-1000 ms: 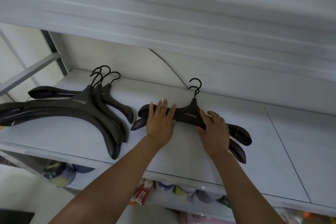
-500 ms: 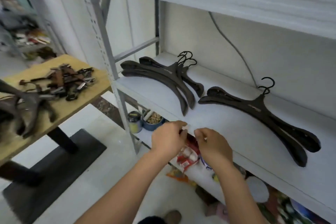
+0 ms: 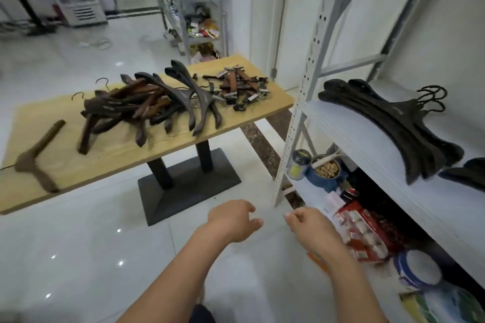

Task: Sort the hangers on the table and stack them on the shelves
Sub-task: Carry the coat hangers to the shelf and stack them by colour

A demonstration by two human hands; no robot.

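Your view takes in the glossy white tiled floor (image 3: 78,257) first, and on it the long pale wooden table (image 3: 162,149) on its black pedestal base (image 3: 183,186). To your right stands the white metal shelving unit (image 3: 367,144), its perforated upright just beside the table's near corner.

On the table's middle lies a tangled heap of dark brown wooden coat hangers (image 3: 147,107), hooks pointing away from you. Toward the far right end sits a smaller pile of brown clip hangers with metal clamps (image 3: 241,86), touching the big heap's edge. One lone brown wooden hanger (image 3: 39,157) lies well apart at the left end.

On the middle shelf a stack of black curved coat hangers (image 3: 393,126) rests flat, hooks toward the back wall; the tip of a second black hanger stack (image 3: 467,176) shows at the right edge of the picture, just beside the first.

The lower shelf holds clutter — a yellow-labelled tin (image 3: 298,165), a blue bowl of nuts (image 3: 326,170) next to it, and red-and-white packets (image 3: 362,228) nearer you.

Your left hand (image 3: 233,220) and right hand (image 3: 309,225) hang low in front of you above the floor, near each other but not touching — both empty, fingers loosely curled.
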